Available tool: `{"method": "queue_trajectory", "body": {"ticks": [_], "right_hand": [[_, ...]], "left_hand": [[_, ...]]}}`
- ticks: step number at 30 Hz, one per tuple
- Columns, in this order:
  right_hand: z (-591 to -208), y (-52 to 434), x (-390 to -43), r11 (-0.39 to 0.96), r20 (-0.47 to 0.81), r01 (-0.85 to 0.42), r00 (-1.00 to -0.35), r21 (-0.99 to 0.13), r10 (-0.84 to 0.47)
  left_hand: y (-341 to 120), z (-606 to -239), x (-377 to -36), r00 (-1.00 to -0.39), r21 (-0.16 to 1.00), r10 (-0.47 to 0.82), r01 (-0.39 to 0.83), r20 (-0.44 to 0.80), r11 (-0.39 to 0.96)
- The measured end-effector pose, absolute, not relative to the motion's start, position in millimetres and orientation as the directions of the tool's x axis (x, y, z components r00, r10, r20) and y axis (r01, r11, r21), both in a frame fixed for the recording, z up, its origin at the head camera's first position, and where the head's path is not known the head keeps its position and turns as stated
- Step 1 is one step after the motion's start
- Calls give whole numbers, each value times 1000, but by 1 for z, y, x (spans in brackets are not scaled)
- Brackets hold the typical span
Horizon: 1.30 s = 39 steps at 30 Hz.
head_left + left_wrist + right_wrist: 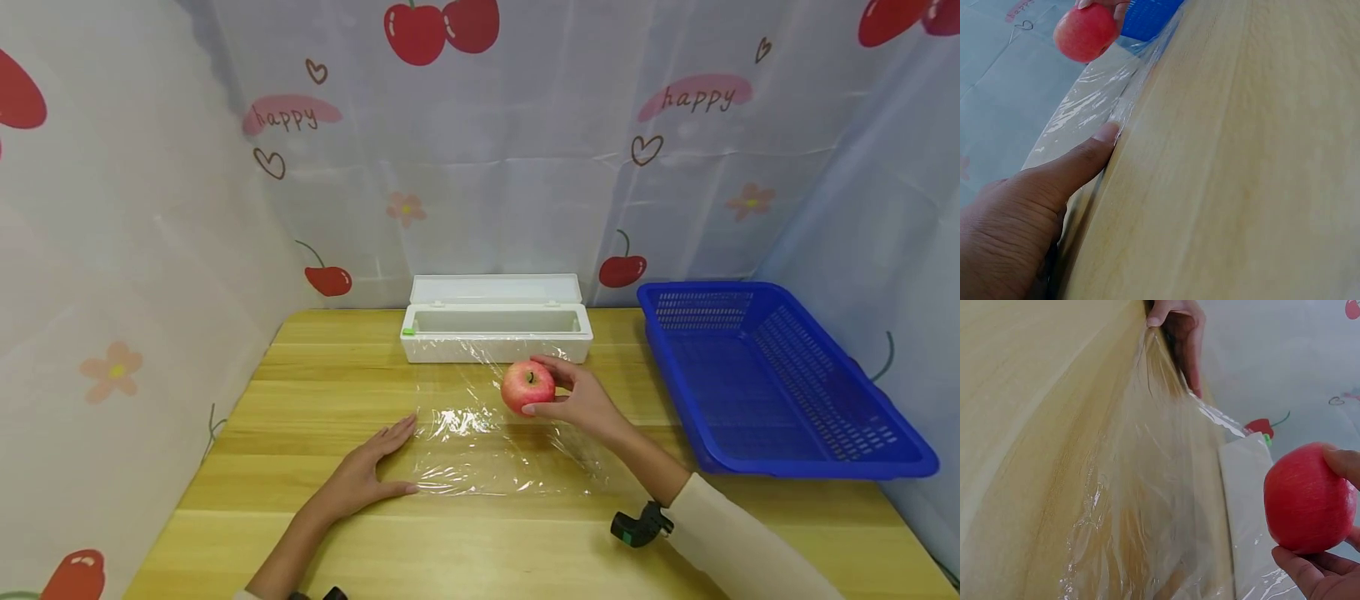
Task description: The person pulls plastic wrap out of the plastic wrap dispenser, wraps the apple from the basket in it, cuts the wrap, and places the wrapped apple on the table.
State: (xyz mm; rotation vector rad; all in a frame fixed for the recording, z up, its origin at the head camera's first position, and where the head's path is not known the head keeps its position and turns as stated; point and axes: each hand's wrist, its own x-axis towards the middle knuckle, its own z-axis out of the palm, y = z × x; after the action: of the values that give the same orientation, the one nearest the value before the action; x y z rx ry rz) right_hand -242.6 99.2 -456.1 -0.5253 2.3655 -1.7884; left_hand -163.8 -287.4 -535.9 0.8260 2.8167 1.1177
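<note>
- Head view: looked forward and down, farthest off, from the six o'clock side of the tabletop (315,392) toward the white box (442,350) at twelve.
- Left wrist view: looked closely along the left hand (1029,212), the apple (1087,34) at eleven.
- Right wrist view: looked across the film (1166,444), the apple near at four, the left hand farther off at twelve.
- Both wrist views shared the apple, film and left thumb (1079,165).
</note>
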Motion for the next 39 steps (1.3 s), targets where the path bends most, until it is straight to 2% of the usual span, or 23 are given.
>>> {"method": "queue_trajectory", "body": {"ticks": [39], "right_hand": [[-482,69,-258,404,34,-224,-905,-887,-425]], "left_hand": [[-287,-537,-163,-877,644,455,439,155,627]]}}
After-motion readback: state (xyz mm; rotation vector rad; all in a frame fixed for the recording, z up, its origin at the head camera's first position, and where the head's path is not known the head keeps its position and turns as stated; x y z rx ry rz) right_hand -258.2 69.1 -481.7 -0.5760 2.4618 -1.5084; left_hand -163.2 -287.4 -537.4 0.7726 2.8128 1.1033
